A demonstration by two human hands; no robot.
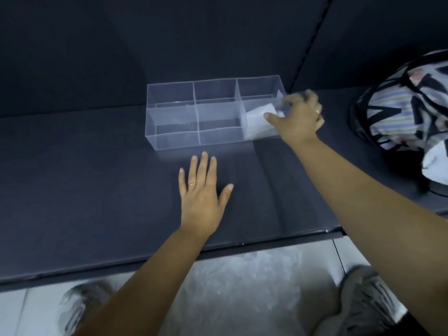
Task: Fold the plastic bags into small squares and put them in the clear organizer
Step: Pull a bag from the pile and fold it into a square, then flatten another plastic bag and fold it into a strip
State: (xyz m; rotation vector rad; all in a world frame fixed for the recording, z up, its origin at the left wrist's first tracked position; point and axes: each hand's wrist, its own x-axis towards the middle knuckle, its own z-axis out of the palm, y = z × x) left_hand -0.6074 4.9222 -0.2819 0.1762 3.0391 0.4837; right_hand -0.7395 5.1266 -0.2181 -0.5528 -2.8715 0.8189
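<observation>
Your left hand point(201, 197) lies flat on the dark table point(97, 190), fingers straight and spread, gripping nothing. Just beyond its fingertips stands the clear organizer point(174, 139). Your right hand point(300, 117) is at the organizer's right end, thumb tip against a folded white plastic bag point(254, 122) in the front right compartment. Motion blur hides whether those fingers pinch it or hang loose. Right of your knuckles lies a striped cloth bundle point(400, 110).
</observation>
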